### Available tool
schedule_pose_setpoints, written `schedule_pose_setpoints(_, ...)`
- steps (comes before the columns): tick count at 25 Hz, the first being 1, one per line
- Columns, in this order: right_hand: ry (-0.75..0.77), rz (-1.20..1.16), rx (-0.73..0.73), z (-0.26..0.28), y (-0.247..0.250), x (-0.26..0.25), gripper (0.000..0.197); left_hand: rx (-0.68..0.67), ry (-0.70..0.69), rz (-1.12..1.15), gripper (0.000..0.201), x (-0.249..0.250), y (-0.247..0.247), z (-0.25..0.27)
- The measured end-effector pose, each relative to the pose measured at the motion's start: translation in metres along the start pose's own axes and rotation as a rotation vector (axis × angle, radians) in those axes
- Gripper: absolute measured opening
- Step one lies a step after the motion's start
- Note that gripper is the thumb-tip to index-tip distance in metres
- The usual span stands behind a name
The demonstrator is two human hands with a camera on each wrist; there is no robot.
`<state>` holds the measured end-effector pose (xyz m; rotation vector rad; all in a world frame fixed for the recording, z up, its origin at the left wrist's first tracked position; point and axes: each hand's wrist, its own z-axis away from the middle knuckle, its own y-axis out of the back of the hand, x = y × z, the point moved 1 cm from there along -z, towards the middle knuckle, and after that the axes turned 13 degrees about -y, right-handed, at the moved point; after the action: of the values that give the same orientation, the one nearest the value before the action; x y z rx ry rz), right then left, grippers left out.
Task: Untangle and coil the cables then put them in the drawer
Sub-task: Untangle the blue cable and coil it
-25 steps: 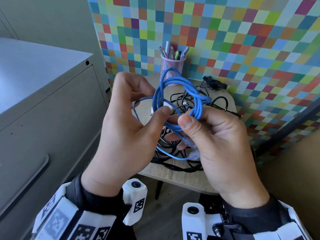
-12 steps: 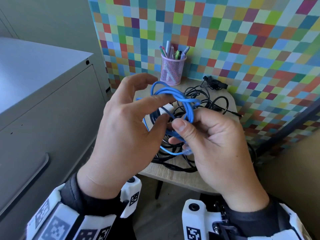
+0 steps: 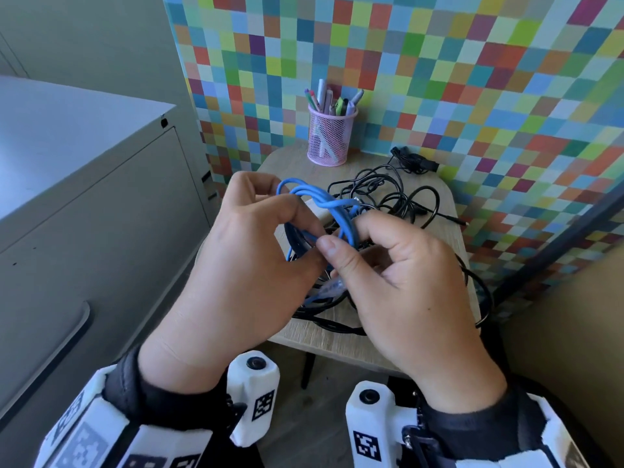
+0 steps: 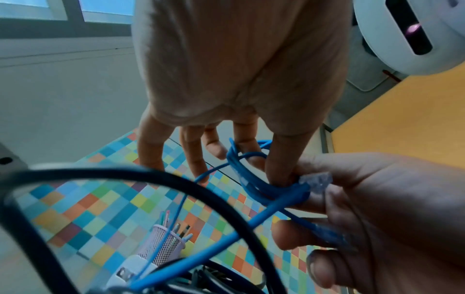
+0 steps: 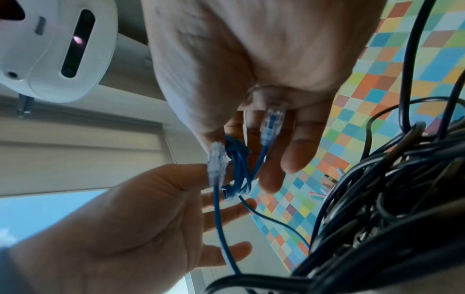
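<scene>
A thin blue cable [image 3: 324, 201] with clear plugs is gathered into a small coil, held above a tangle of black cables [image 3: 388, 194] on the small wooden table [image 3: 337, 339]. My left hand [image 3: 304, 234] pinches the coil between thumb and forefinger, its other fingers spread out [image 4: 196, 159]. My right hand [image 3: 347, 236] grips the same bundle from the right, thumb on top. One clear plug [image 5: 273, 117] lies against my right fingers; the other plug [image 5: 216, 163] sticks out by my left thumb. One blue strand runs down into the black tangle [image 4: 201, 252].
A pink mesh pen cup [image 3: 329, 136] stands at the table's back edge, against the chequered wall. A grey cabinet [image 3: 84, 197] with a long drawer handle [image 3: 67, 339] stands close on the left. A black plug [image 3: 412, 162] lies at the back right of the table.
Both hands have come down towards the table with the blue coil. The loops, held high and wide before the pen cup a second ago, are now drawn into a smaller bundle.
</scene>
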<state>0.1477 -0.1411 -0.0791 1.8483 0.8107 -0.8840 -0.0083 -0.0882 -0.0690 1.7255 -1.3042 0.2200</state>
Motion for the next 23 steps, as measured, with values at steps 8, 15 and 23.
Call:
schedule_pose_setpoints(8,0.016,0.037,0.127,-0.004,-0.008,0.018,0.028,-0.076,-0.025,-0.306,0.021,0.008,0.004,-0.001)
schedule_pose_setpoints(15,-0.021,0.099,0.218,-0.006,-0.002,0.019,0.031,-0.222,0.088,-0.105,0.008,0.015,0.004,-0.001)
schedule_pose_setpoints(23,-0.125,-0.164,0.140,-0.008,0.001,0.020,0.032,-0.167,-0.038,0.149,0.033,0.007,-0.003,0.003)
